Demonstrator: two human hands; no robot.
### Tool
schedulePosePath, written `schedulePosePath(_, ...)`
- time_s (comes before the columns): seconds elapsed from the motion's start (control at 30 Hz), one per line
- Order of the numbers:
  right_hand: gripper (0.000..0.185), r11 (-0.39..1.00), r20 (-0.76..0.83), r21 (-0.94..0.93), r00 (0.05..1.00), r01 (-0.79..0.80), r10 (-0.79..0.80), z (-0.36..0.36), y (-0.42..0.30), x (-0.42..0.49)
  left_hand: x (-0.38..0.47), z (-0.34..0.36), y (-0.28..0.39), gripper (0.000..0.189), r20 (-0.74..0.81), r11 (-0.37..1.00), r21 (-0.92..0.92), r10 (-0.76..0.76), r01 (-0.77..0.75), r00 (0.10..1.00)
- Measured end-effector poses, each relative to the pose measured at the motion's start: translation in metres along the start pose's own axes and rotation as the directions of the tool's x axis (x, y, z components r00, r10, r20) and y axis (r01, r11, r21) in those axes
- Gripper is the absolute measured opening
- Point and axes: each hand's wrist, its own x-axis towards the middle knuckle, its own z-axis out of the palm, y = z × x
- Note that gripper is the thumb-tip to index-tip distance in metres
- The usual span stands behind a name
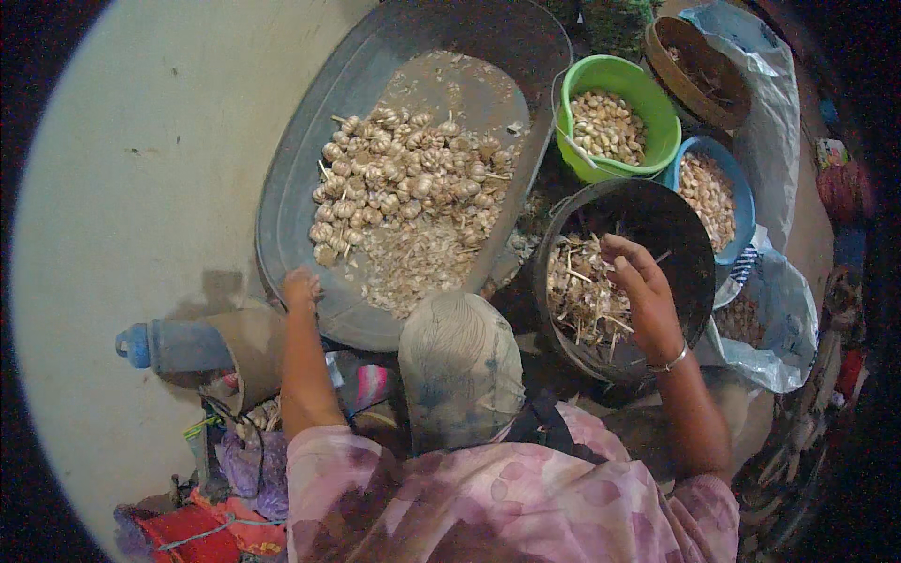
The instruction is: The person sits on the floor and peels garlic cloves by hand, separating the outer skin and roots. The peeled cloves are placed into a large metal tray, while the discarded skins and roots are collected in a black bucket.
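Observation:
My left hand (301, 287) is at the near left rim of a large grey tub (295, 190). Its fingers look bent, but whether they grip the rim is unclear. Inside the tub lies a heap of whole garlic bulbs (401, 169), with loose papery skins (422, 264) on the near side. Over a dark round bucket (693, 246), my right hand (642, 295) is raised with thumb and fingers apart, and nothing shows between them. Dry garlic stalks and husks (584, 288) fill the bucket's left part. The right wrist wears a bangle.
Beyond the bucket stand a green pail (665, 144) of garlic cloves and a blue basin (742, 190) of cloves. A round wooden sieve (669, 77) and plastic sacks (774, 338) are on the right. A blue bottle (186, 345) lies left. A cloth-covered head (461, 366) blocks the near middle.

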Motion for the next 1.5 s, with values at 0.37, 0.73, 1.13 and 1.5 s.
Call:
schedulePosePath(0.37,0.034,0.999,-0.061,0.010,0.998,-0.032,0.033,0.014,0.009,0.026,0.037,0.086,-0.075,0.032,0.304,0.542,0.726,0.299,-0.423,0.905)
schedulePosePath(0.73,0.038,0.999,-0.050,0.031,0.998,-0.027,0.029,0.009,0.009,0.025,0.040,0.104,-0.035,0.021,0.558,-0.218,0.821,0.112,-0.528,0.822)
schedulePosePath(1.13,0.041,0.982,0.114,0.183,0.993,-0.046,0.025,0.013,-0.012,0.011,-0.287,0.211,0.214,0.024,0.836,0.072,0.082,0.538,-0.994,0.108)
schedulePosePath(1.5,0.053,0.592,0.210,0.799,0.971,-0.101,-0.117,-0.024,-0.013,-0.005,-0.472,0.287,0.246,0.016,0.667,-0.350,-0.443,0.487,-0.825,-0.564)
